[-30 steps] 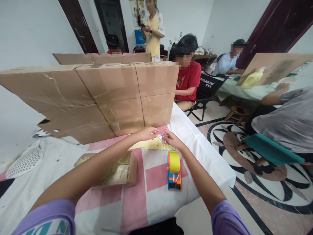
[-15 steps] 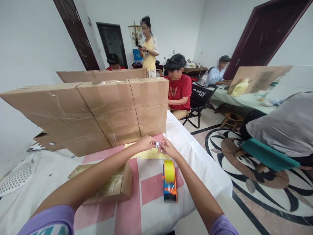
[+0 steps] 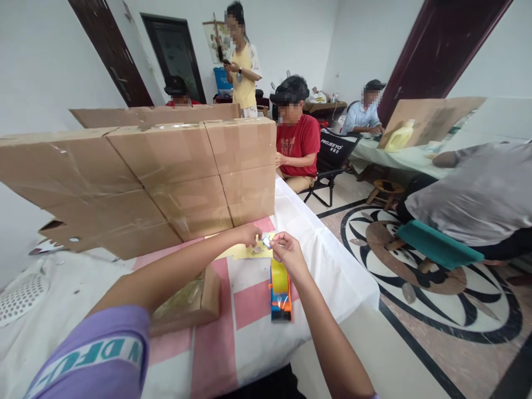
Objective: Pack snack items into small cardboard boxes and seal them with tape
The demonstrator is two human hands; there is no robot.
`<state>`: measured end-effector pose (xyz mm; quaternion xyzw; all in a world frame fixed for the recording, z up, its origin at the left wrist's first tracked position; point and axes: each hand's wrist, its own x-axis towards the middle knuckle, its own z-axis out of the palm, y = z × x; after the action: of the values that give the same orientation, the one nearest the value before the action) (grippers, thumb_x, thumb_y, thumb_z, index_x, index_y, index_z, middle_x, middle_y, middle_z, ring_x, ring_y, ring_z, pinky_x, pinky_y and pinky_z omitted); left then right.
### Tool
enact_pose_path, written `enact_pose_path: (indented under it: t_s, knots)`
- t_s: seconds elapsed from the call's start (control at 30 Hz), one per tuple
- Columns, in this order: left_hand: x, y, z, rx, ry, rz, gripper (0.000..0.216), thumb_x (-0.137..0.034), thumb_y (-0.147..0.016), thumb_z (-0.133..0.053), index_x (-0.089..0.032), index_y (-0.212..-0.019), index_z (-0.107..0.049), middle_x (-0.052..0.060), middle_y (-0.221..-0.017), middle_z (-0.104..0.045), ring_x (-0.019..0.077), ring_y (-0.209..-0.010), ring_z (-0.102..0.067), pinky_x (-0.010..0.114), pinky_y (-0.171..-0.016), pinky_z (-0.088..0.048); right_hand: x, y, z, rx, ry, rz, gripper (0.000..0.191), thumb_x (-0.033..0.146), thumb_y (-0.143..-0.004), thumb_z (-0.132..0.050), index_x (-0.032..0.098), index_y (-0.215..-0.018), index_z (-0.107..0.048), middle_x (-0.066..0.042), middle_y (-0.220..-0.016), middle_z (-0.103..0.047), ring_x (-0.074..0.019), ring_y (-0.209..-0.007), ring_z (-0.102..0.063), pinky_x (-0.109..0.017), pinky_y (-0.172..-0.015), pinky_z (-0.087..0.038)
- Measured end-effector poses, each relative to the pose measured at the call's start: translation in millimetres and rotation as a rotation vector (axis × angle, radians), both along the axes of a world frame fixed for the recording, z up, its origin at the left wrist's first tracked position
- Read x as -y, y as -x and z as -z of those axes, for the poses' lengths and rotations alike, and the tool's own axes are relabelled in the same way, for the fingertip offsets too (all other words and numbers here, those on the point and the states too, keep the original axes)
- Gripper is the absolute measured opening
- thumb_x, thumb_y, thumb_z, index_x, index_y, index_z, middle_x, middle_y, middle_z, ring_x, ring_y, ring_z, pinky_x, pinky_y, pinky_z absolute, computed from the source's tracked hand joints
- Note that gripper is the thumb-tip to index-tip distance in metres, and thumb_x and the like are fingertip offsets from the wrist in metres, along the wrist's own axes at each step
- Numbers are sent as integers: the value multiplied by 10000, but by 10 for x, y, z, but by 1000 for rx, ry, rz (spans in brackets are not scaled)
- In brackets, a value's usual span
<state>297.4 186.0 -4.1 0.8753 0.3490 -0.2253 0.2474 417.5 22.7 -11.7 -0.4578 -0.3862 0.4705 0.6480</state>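
Observation:
My left hand (image 3: 249, 234) and my right hand (image 3: 285, 249) meet over the table, fingers pinched together on a small pale object (image 3: 266, 241) held between them. It is too small to name. Just beneath lies a yellow sheet (image 3: 245, 252) with a wavy edge. An orange and blue tape dispenser (image 3: 280, 289) with a yellow roll sits right below my right hand. A small cardboard box (image 3: 189, 302) wrapped in shiny tape lies to the left, under my left forearm.
A wall of taped cardboard boxes (image 3: 166, 177) stands across the back of the table (image 3: 328, 260). A white mesh cover (image 3: 19, 296) lies far left. A person in a red shirt (image 3: 297, 145) sits beyond the table; others sit or stand behind and at right.
My hands stay pinched together on the small object. The camera has tilted and shifted, so the hands and dispenser appear slightly further left and the right hand a little nearer.

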Motion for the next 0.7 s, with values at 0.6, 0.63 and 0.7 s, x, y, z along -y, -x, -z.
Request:
enact_pose_path:
  t_s: [0.6,0.63,0.7]
  knots:
    - [809,2086,-943,139,-577,-397,371,-448,-989,-468,-158,-1041,-693,15,-932,-734,210,-891,-670,349,-887,-503,627,1362,669,-564,496,-235,300,369,-617,-789,228,-697,-537,124,-473,-319,-52,-399,-256,-222,-412,-128]
    - [940,2307,-847,151,-648,-467,391,-465,-988,-443,-168,-1054,-689,29,-993,-739,232,-925,-667,382,-906,-508,587,1404,692,-562,501,-238,306,380,-621,-793,227,-679,-534,121,-476,-323,-51,-401,-251,-225,-413,-124]
    - [1193,2622,-580,202,-736,-625,464,-531,-984,-411,-167,-1106,-671,76,-1122,-726,289,-1030,-661,445,-941,-518,500,1481,734,-559,508,-231,335,407,-632,-798,228,-639,-515,114,-481,-328,-50,-399,-242,-233,-414,-116]
